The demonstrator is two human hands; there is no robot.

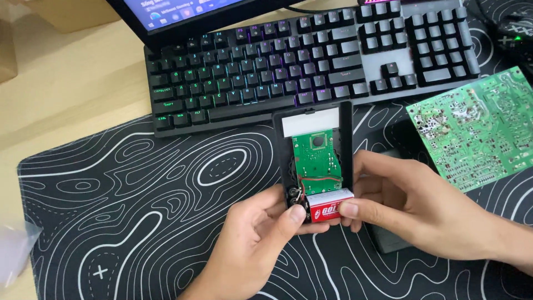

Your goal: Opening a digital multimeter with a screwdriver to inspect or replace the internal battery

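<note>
I hold an opened black device case (346, 133) upright between both hands over the desk mat. Inside it sit a small green circuit board (316, 158) and a white panel (310, 122) above that. A red rectangular battery (327, 208) sits at the case's lower end. My left hand (255, 239) supports the case from below, its thumb pressing by the battery clip. My right hand (411, 203) grips the case's right side, with its thumb on the battery's right end.
A black backlit keyboard (311, 61) lies behind the case, with a screen (183, 14) beyond it. A large green circuit board (477, 128) rests on the black patterned mat (139, 194) at right. A clear plastic bag (14, 250) lies at the left edge.
</note>
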